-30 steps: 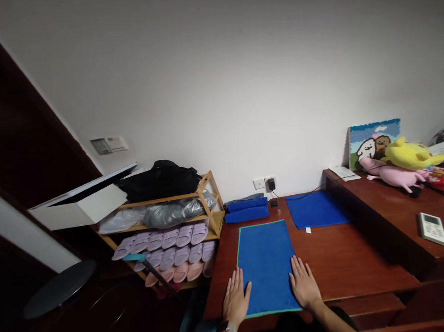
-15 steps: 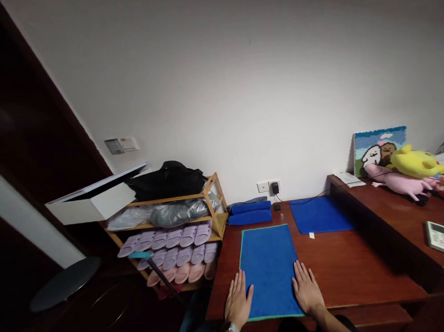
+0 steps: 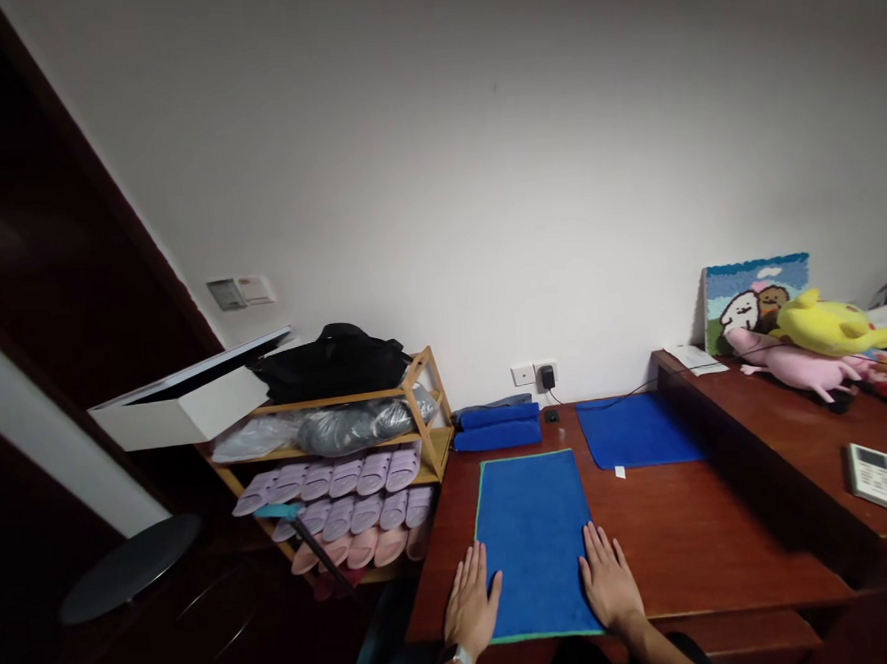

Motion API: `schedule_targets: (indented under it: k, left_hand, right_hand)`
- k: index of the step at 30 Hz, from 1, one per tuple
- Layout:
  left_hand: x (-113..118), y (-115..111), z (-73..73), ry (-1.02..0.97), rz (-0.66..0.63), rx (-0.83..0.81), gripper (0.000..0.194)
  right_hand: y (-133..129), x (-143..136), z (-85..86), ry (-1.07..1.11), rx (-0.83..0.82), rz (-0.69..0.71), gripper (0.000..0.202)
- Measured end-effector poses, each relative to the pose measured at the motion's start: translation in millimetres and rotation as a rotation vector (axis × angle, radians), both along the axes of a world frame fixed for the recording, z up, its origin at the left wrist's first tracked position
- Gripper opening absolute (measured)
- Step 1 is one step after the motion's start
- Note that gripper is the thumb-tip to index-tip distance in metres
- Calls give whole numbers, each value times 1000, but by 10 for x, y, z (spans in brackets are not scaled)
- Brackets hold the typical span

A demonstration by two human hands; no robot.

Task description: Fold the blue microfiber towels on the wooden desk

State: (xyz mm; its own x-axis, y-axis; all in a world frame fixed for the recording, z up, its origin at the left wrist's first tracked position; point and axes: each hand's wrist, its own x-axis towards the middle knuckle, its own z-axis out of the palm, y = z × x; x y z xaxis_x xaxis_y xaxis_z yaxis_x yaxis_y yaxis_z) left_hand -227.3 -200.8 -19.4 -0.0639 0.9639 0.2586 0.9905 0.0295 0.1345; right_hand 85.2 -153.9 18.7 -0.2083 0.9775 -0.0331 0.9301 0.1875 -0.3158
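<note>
A blue cloth with a green edge (image 3: 536,542) lies spread flat on the reddish-brown wooden table (image 3: 697,547), close to its front edge. My left hand (image 3: 471,599) rests flat on the cloth's left edge, fingers stretched forward, a watch at the wrist. On the right edge of the cloth lies my right hand (image 3: 609,574), palm down with fingers extended. Neither hand holds anything. Farther back on the right is a second, darker blue cloth (image 3: 637,430) with a small white tag (image 3: 619,471). Folded blue cloths (image 3: 498,427) sit at the back left.
Left of the table stands a wooden rack (image 3: 441,442) with slippers (image 3: 347,473), a black bag (image 3: 332,364) and a white box (image 3: 192,402). Plush toys (image 3: 798,360) and a white calculator-like device (image 3: 875,478) lie on the right-hand surface. A black plug (image 3: 546,377) with a cable is in the wall.
The whole view has shifted very slightly. Both hands keep their places at the cloth's edges, and the cloth looks the same.
</note>
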Motion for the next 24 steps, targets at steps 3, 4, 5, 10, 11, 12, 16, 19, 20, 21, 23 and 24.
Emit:
schedule_targets:
  k: [3,4,5,10,11,12,16,19,20,21,23,24]
  left_hand:
    - [15,-3,25,-6,26,-9,69]
    - [20,-3,33,-7,32,-15,69]
    - [23,-3,40,-9,35,-21,70]
    - [29,-7,68,-14,19,-28,68]
    - [30,-10,74,-14,17,-29,68]
    - [32,-14,81,-13,18,-29,68]
    - [45,-28,109,-6,21,-27,69]
    - [49,-29,116,-5,29,-35,70]
    - [49,-28,114,-4,33,-39,70]
    - [47,-26,109,-2,35,-43,70]
    - [41,-21,96,1,36,-50,70]
    - [37,-18,89,2,35,-51,71]
  right_hand:
    - [0,1,-6,8,-1,0,68]
    - [-2,2,1,6,-4,-1,68]
    - [-6,2,10,3,-7,0,68]
    - [-19,5,50,-14,-8,5,68]
    - [-18,5,49,-15,-7,5,68]
    - [-18,5,47,-13,-5,4,68]
    - [-14,5,26,11,4,5,67]
    - [-12,3,11,16,2,5,67]
    - [-10,2,7,16,2,4,67]
    - [-9,1,2,17,3,4,67]
    - [-6,-1,-4,20,6,4,67]
    - [-5,-2,-4,21,6,4,67]
